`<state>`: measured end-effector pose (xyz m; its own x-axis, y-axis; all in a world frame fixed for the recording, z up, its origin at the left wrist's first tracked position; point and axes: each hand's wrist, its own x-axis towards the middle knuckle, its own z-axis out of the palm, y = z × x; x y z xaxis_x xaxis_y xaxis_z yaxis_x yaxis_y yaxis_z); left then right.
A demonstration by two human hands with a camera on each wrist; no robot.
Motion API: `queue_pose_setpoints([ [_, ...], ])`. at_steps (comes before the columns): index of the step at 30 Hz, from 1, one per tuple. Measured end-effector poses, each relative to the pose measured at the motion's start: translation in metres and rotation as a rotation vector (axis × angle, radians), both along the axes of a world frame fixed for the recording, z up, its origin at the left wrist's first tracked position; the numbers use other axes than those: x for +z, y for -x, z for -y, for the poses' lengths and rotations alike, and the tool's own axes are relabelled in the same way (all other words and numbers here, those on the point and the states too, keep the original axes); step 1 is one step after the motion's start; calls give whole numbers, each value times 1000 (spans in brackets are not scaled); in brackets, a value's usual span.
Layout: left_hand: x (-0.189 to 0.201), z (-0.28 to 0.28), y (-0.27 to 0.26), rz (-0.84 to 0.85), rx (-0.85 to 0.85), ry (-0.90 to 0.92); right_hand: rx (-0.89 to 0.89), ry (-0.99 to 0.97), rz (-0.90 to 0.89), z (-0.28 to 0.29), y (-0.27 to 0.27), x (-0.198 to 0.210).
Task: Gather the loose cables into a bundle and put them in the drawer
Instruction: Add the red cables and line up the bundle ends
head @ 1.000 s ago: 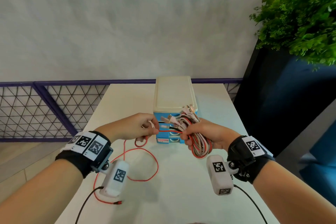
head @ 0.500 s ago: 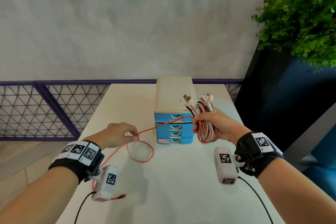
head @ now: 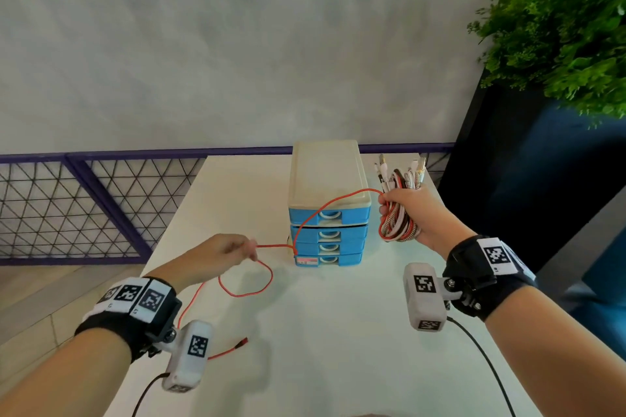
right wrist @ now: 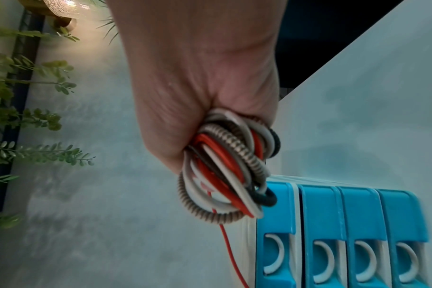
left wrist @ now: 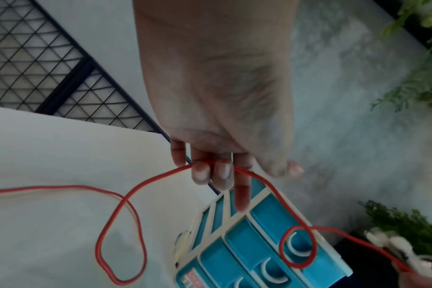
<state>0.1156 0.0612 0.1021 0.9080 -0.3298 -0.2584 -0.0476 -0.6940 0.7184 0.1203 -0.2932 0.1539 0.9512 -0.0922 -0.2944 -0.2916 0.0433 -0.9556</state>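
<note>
My right hand grips a coiled bundle of cables, white, braided and red, held up to the right of the blue drawer unit; plug ends stick up above the fist. In the right wrist view the bundle fills the fist. A loose red cable runs from the bundle across the drawer fronts to my left hand, whose curled fingers hold it. The cable loops on the white table, its end plug lying near my left wrist. All drawers look closed.
The drawer unit has a cream top and stands mid-table. A purple-framed mesh railing runs behind and left of the table. A dark planter with green foliage stands at the right. A grey wall lies behind.
My hands have drawn apart: the right one rose and moved right with the bundle, the left one pulled back left, and the red cable now stretches between them across the drawers.
</note>
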Motion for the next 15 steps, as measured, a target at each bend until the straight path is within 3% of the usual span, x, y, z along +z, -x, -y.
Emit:
queue_pose_setpoints([
  [3,3,-3,2,-21,13,126,-53,33,-13,-2,0,-3],
  [7,-1,-14,3,88,-40,-62,-41,-3,-20,-4,0,-2],
  [15,-23,-14,1,198,121,-408,77,-89,10,-12,1,8],
])
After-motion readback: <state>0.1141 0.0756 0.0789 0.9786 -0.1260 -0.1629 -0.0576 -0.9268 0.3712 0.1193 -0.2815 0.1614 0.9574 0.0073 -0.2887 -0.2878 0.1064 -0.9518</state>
